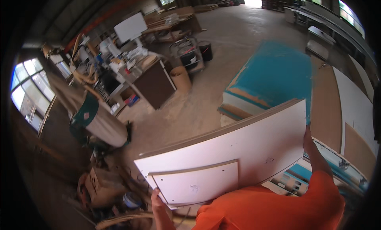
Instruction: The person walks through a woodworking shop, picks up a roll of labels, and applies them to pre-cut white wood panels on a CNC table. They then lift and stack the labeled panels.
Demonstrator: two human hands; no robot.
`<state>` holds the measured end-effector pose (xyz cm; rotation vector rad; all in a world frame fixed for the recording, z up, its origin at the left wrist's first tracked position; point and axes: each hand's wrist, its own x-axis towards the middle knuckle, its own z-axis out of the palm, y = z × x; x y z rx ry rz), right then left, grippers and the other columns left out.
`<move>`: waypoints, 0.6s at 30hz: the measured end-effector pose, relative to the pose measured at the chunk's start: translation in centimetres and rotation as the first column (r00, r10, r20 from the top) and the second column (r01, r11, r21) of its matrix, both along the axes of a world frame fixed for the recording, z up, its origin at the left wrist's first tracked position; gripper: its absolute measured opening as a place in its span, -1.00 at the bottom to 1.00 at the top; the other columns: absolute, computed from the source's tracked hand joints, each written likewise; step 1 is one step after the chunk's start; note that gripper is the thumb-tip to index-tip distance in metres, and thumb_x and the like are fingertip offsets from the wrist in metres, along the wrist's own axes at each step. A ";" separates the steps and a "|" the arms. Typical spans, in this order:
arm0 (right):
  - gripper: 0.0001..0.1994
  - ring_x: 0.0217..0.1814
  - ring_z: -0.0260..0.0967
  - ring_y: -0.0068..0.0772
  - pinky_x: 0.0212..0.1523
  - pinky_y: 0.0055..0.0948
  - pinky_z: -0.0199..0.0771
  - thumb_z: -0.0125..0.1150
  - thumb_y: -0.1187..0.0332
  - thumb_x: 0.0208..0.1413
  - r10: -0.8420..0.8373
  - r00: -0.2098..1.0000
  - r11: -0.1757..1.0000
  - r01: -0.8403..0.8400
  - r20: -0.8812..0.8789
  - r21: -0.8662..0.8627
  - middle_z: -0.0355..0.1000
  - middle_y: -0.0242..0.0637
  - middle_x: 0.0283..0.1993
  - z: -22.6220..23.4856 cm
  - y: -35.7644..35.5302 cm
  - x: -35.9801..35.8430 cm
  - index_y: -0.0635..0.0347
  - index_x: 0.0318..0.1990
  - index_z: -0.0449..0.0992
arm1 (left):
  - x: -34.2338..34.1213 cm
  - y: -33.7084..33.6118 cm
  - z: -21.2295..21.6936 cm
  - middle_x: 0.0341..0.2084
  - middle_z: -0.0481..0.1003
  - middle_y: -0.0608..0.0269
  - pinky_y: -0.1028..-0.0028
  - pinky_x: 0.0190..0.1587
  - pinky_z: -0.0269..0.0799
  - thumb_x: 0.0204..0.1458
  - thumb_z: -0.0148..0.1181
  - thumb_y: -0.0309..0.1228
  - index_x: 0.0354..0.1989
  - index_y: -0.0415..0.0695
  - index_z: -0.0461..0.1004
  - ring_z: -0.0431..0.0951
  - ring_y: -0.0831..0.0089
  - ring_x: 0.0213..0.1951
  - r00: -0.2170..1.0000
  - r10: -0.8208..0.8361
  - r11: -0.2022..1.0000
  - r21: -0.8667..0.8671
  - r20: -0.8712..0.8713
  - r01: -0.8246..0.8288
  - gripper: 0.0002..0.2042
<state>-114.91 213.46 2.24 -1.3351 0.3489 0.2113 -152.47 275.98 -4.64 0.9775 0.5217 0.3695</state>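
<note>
A stack of boards is held tilted in front of my orange-sleeved body. Its upper face is a long white panel (270,138) with small drilled holes, and brown board edges show along its far side. A smaller white panel (198,182) lies against the left part of the long one, with holes near its corners. My left hand (157,198) is closed on the stack's left end, its thumb by the smaller panel's edge. At the right end my right hand (308,138) grips the long panel's edge; its fingers are mostly hidden behind the boards.
A teal-topped table (274,77) stands just beyond the stack, with brown and white sheets (327,99) to its right. Farther left are a cluttered desk (152,85), a round brown bin (181,78) and a dust-collector bag (107,127). A ribbed hose (123,219) and a carton (104,186) lie at lower left.
</note>
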 end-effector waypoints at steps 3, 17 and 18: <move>-0.42 0.16 0.26 -0.24 0.18 -0.17 0.25 -0.15 -0.11 0.20 0.050 0.989 0.982 -0.074 0.136 0.173 0.35 -0.27 0.11 -0.4 4.3 3.4 0.10 0.22 0.27 | 6.5 6.4 2.2 0.05 0.40 -0.02 0.17 0.13 0.29 -0.02 0.06 -0.01 0.18 -0.33 0.25 0.41 0.09 0.07 0.965 -0.160 0.986 0.076 0.206 0.147 -0.31; -0.45 0.26 0.19 -0.30 0.30 -0.38 0.05 -0.24 0.04 0.25 -0.758 0.637 0.634 0.770 0.140 -0.067 0.29 -0.19 0.24 -3.2 25.9 -4.3 0.20 0.25 0.27 | 58.8 34.7 2.2 0.10 0.34 -0.02 0.17 0.17 0.25 0.02 0.00 -0.15 0.11 -0.32 0.29 0.33 0.11 0.12 0.687 -0.723 0.670 0.173 -0.069 0.722 -0.45; -0.45 0.26 0.19 -0.29 0.30 -0.37 0.04 -0.24 0.03 0.25 -0.790 0.592 0.592 0.804 0.160 -0.052 0.29 -0.19 0.24 -2.6 27.4 -5.3 0.21 0.25 0.28 | 62.8 35.4 1.9 0.10 0.34 -0.02 0.18 0.17 0.24 0.02 -0.01 -0.16 0.10 -0.32 0.29 0.33 0.11 0.13 0.648 -0.759 0.629 0.180 -0.068 0.756 -0.46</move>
